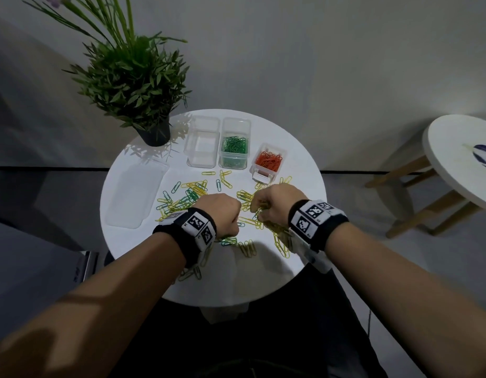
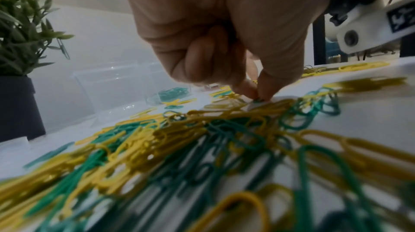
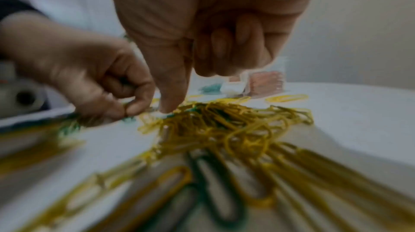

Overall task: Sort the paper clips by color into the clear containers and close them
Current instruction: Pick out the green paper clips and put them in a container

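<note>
Green paper clip between pinching left-hand fingers on table

Yellow, green clips; white table.

A round white table is being lit from above, its top glaring against a dim room. Pale grey walls are being met by a darker floor along a black baseboard line. A potted plant is standing at the table's far left edge, and a white stool with wooden legs is being seen at the right.
</note>
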{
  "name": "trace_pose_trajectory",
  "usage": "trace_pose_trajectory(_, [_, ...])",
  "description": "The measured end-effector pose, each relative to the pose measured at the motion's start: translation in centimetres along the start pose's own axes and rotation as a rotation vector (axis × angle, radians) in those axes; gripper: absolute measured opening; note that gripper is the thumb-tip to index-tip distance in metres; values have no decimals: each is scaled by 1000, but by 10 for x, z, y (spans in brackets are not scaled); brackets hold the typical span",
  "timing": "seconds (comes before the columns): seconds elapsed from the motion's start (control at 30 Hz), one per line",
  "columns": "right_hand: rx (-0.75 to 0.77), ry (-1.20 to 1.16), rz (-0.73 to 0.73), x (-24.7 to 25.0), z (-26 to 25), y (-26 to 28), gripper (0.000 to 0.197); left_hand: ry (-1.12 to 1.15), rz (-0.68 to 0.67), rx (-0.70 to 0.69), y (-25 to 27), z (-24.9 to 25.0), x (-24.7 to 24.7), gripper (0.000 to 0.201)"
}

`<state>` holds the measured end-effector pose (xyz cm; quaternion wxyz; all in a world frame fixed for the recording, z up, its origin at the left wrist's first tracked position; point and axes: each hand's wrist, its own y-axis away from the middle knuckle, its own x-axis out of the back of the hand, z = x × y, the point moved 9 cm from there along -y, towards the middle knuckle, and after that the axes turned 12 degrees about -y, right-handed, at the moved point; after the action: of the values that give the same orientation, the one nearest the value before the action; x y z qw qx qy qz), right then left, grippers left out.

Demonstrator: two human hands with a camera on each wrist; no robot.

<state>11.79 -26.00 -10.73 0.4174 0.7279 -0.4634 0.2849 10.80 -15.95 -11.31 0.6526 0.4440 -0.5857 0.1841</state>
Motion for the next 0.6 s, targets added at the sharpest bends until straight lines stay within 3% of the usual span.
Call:
trace_pose_trajectory(0.13, [74, 191, -90, -8, -14, -7, 19, 30, -15, 4, -1, -3, -6, 10])
trace_pose_trajectory(0.27, [118, 172, -93, -10, -22, -11, 13, 79, -43, 0, -1, -6, -15, 13])
trace_pose_trajectory(0.47, [-103, -548, 125, 7, 24, -13, 19, 598, -6, 159, 5, -28, -12, 23])
trace_pose_trajectory(0.6, [-271, -789, 87, -3, 45, -9, 24, 1246, -119, 296, 2, -30, -27, 12])
